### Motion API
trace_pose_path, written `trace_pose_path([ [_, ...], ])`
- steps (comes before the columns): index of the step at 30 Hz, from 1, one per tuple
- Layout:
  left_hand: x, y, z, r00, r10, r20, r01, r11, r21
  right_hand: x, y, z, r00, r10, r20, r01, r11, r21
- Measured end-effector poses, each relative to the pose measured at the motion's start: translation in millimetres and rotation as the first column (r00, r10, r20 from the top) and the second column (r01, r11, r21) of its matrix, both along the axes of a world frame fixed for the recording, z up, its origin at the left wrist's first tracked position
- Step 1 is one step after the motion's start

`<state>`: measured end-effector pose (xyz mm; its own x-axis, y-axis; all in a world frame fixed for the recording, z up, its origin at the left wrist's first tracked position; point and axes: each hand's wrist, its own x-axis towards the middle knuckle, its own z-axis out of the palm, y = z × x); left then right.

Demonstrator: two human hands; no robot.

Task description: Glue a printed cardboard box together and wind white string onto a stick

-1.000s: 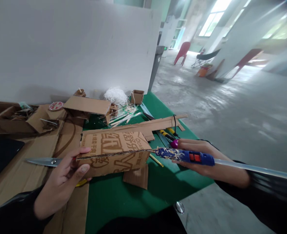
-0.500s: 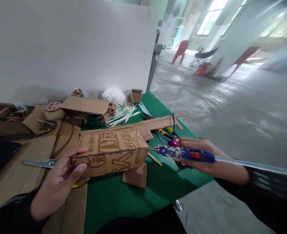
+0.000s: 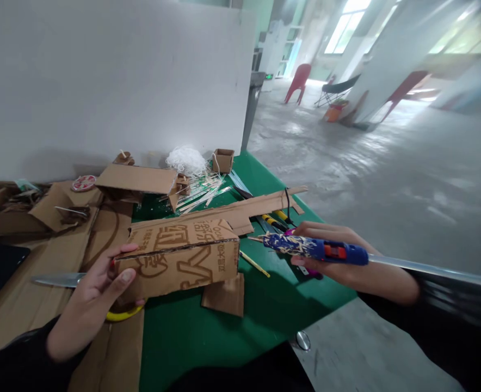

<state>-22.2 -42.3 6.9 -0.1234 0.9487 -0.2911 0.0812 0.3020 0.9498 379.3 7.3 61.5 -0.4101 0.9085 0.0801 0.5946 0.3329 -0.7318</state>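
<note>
My left hand (image 3: 97, 296) grips the left end of a printed cardboard box (image 3: 187, 258), thumb on its near side. A dark, glossy line runs along the box's upper edge. In my right hand (image 3: 338, 245) is a blue glue gun (image 3: 306, 247) with a red part on its side and a long clear glue stick (image 3: 432, 267) out of its back. Stringy pale bits cling to its front. Its nozzle points left, a short gap away from the box's right end. Scissors with a yellow handle (image 3: 124, 314) lie beneath my left hand, their blade (image 3: 56, 279) to the left.
A cardboard strip (image 3: 260, 205), yellow-and-black tools (image 3: 272, 220) and a yellow stick (image 3: 254, 264) lie on the green table (image 3: 183, 348). Behind are white string (image 3: 187, 160), thin sticks (image 3: 202, 191), a small open box (image 3: 223, 160) and a larger cardboard piece (image 3: 136, 177). A white panel (image 3: 113, 81) stands behind.
The glue gun's nozzle has come away from the box's right corner, leaving a gap. My left hand and the box have shifted slightly left, and the box has turned a little.
</note>
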Motion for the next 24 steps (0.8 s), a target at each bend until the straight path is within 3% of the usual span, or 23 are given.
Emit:
trace_pose_path([
  [4, 10.5, -2.2, 4.8, 0.999, 0.043, 0.002, -0.042, 0.999, -0.018, -4.7, -0.6, 1.9, 0.999, -0.023, -0.046, 0.016, 0.989, -0.146],
  [7, 12.3, -4.5, 5.1, 0.999, 0.038, 0.025, -0.037, 0.999, -0.017, -5.5, -2.5, -4.6, 0.983, -0.147, -0.106, 0.121, 0.968, -0.220],
  [11, 6.3, -4.5, 5.0, 0.984, 0.032, 0.174, -0.029, 0.999, -0.016, -0.7, -8.0, -8.1, 0.946, -0.278, -0.168, 0.224, 0.933, -0.282],
  [18, 5.6, -3.5, 11.6, 0.951, 0.115, 0.287, -0.091, 0.991, -0.095, 3.1, -15.7, 10.2, 0.936, 0.029, -0.351, -0.122, 0.962, -0.244],
  [24, 5.9, -4.6, 9.1, 0.949, 0.130, 0.286, -0.112, 0.991, -0.077, 5.0, -18.2, 12.6, 0.932, 0.053, -0.358, -0.184, 0.921, -0.344],
])
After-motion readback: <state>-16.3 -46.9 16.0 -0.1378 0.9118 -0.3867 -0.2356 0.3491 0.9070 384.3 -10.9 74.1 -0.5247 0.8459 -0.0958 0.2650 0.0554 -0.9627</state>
